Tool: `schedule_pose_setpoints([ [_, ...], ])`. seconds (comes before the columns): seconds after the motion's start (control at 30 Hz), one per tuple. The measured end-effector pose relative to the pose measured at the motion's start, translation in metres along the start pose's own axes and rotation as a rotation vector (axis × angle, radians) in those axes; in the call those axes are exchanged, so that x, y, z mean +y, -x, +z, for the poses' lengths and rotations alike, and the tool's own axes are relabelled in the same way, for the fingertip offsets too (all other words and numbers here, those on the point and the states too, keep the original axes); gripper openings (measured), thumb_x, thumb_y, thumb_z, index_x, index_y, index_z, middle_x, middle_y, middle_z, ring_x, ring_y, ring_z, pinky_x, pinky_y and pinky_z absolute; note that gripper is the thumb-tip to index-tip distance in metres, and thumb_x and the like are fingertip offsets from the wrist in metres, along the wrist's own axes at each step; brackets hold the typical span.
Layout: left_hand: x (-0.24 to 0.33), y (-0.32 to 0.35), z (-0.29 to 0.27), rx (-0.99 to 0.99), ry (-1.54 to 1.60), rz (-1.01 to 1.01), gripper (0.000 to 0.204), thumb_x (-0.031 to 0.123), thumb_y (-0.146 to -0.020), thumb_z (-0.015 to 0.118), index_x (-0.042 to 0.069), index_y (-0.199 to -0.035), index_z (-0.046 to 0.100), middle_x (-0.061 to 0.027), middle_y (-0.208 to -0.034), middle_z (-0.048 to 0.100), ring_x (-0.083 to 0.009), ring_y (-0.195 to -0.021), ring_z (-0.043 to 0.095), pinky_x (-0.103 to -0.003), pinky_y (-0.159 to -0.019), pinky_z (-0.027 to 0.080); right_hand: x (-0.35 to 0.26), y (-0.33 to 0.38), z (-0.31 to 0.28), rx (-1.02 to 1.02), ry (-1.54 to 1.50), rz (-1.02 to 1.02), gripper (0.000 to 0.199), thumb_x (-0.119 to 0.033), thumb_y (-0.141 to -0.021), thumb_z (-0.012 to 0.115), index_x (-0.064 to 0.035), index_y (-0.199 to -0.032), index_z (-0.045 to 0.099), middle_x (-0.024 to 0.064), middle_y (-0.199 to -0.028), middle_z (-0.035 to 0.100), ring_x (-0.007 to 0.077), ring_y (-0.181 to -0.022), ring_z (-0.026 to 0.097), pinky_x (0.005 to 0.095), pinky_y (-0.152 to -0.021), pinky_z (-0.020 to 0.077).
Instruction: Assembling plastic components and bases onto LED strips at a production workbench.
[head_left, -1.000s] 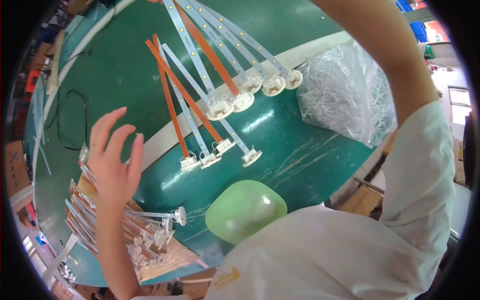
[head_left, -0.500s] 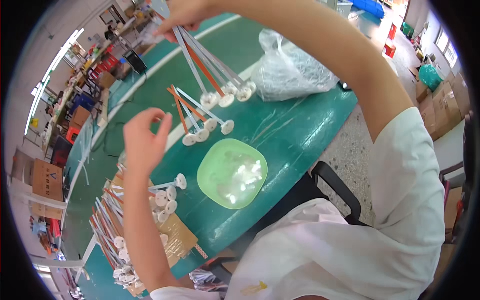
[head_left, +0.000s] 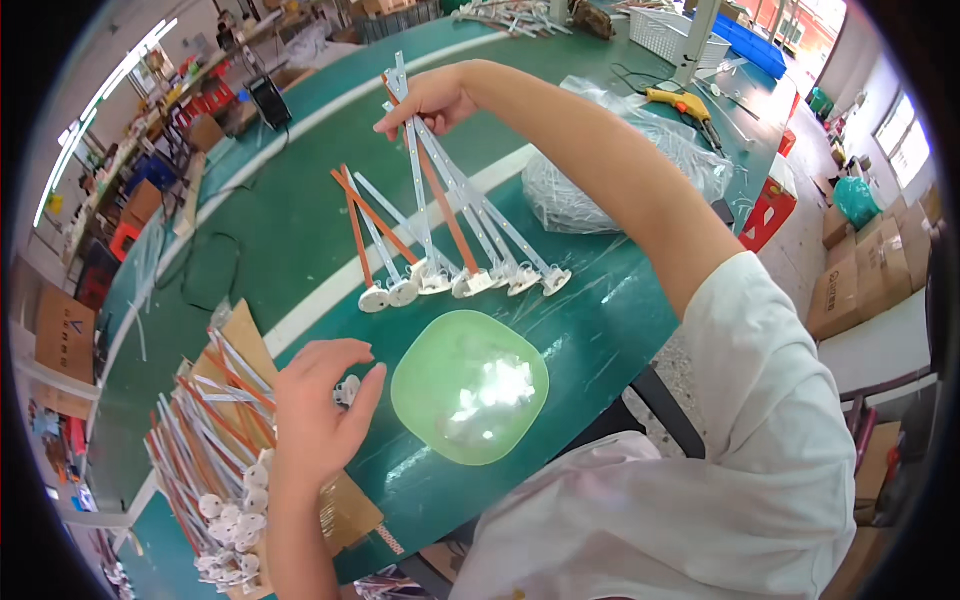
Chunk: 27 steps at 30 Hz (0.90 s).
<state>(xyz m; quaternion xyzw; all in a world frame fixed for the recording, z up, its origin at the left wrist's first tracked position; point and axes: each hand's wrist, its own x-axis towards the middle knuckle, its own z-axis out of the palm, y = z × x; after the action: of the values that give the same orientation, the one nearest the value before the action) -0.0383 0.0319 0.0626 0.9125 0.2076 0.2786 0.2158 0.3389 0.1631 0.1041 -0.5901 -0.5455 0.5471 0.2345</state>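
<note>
My right hand [head_left: 437,100] grips the upper ends of a bunch of long thin strips [head_left: 447,205], silvery white and orange with small dots along them. White round discs at their lower ends are down by the table, beside a few loose strips [head_left: 375,217] of the same kind. My left hand [head_left: 322,410] is open and holds nothing, its thumb and fingers curved apart. It hovers between a light green bowl [head_left: 420,375] and a big pile of similar strips [head_left: 200,450]. Shiny clear contents in the bowl are too glared to make out.
A clear plastic bag [head_left: 570,190] lies under my right forearm. Beyond it are a yellow glue gun [head_left: 680,102] and a white basket [head_left: 665,38]. Cardboard [head_left: 350,510] sits under the pile at left. A chair armrest [head_left: 668,415] stands by the table edge.
My right hand has come down nearer with the strips, bringing their discs level with the loose ones. My left hand has moved down, away from the loose strips, beside the bowl.
</note>
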Motion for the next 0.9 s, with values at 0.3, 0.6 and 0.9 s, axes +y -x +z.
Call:
schedule_pose_setpoints([
  [0.3,0.0,0.019,0.007,0.15,-0.059,0.012,0.018,-0.001,-0.073,0.072,-0.001,-0.089,0.066,-0.0154,-0.094,0.071,-0.0313,-0.082,0.067,-0.036,-0.071,0.053,0.019,-0.043,0.015,0.388,0.622,0.288,0.053,-0.054,-0.078,0.078,-0.0031,-0.089,0.069,0.0079,-0.075,0.067,0.0161,-0.055,0.059,0.0307,-0.046,0.0421],
  [0.6,0.006,0.041,0.013,0.134,-0.11,-0.006,0.014,-0.003,-0.076,0.068,-0.002,-0.09,0.066,-0.0169,-0.094,0.07,-0.0303,-0.086,0.068,-0.036,-0.079,0.053,0.043,0.129,0.091,0.85,0.71,-0.711,0.023,-0.027,-0.087,0.072,-0.0044,-0.089,0.071,0.0084,-0.083,0.072,0.0199,-0.07,0.068,0.0319,-0.067,0.0536],
  [0.9,0.016,0.034,0.031,0.203,-0.117,-0.043,0.011,-0.003,-0.078,0.068,-0.002,-0.088,0.066,-0.0172,-0.092,0.071,-0.0293,-0.084,0.068,-0.035,-0.078,0.053,0.085,0.112,0.157,0.713,0.908,-0.914,0.019,-0.022,-0.074,0.08,-0.0101,-0.088,0.073,0.0002,-0.102,0.065,0.0241,-0.099,0.06,0.0405,-0.083,0.047],
])
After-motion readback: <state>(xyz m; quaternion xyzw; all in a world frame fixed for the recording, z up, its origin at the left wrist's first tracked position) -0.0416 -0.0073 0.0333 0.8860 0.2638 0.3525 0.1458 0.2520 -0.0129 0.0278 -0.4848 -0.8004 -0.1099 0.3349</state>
